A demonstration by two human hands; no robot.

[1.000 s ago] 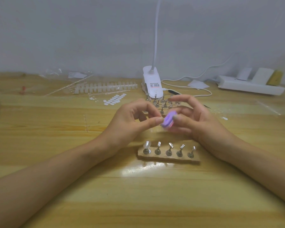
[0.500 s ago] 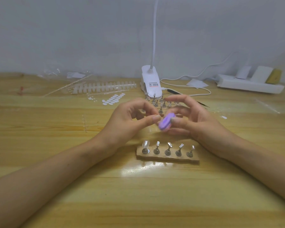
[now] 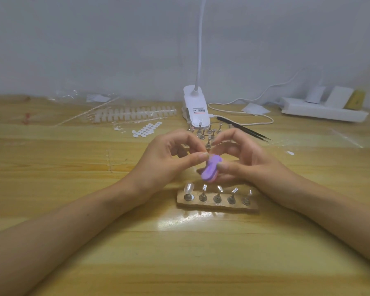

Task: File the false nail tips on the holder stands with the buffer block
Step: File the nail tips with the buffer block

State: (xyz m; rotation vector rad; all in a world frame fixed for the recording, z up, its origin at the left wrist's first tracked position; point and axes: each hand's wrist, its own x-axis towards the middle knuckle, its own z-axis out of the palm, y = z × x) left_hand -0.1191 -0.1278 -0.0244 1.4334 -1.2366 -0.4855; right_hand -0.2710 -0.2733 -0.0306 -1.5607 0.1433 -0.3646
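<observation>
My right hand (image 3: pixel 250 165) grips a purple buffer block (image 3: pixel 210 169) between thumb and fingers, just above the wooden base (image 3: pixel 218 207). My left hand (image 3: pixel 165 165) pinches a small piece with thumb and forefinger against the block's upper end; it is mostly hidden and looks like a false nail tip. On the base stand several metal holder stands in a row. The leftmost stand carries a clear nail tip (image 3: pixel 188 189). The others show only small tops.
Behind my hands stand more loose holder stands (image 3: pixel 208 133), a white clip lamp (image 3: pixel 198 107) with its cable, and black tweezers (image 3: pixel 244 129). Strips of nail tips (image 3: pixel 135 114) and white adhesive tabs (image 3: pixel 146 129) lie at the back left. A white power strip (image 3: pixel 323 111) sits back right.
Both hands with the buffer block have moved down and slightly left, closer to the row of stands. The base and its stands have not moved.
</observation>
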